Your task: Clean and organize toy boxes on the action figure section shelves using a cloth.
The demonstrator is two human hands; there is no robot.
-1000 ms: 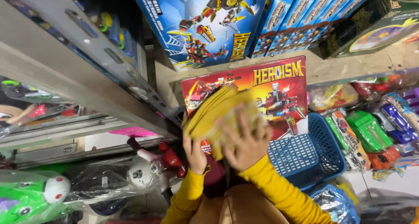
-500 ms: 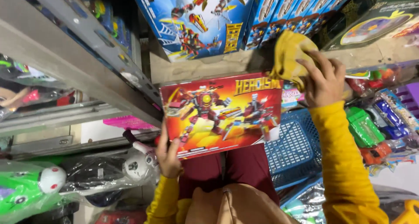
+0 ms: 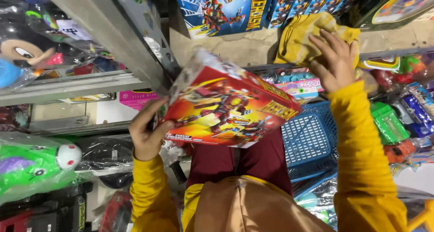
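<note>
My left hand (image 3: 147,132) grips the left edge of a flat red toy box (image 3: 226,105) printed with robot figures, held tilted over my lap. My right hand (image 3: 333,62) is raised to the right and presses a crumpled yellow cloth (image 3: 300,35) against the front edge of a dusty shelf (image 3: 235,49). Both my sleeves are yellow. The box hides part of the blue plastic basket (image 3: 309,141) below it.
Blue toy boxes (image 3: 221,6) stand on the shelf above. A grey metal shelf upright (image 3: 113,37) runs diagonally at left, with bagged plush toys (image 3: 31,46) behind it and a green bagged toy (image 3: 36,166) below. Packed toy cars (image 3: 393,123) hang at right.
My right hand lifted the yellow cloth off the red box and up to the shelf edge. My left hand tilted the box and swung it left and closer.
</note>
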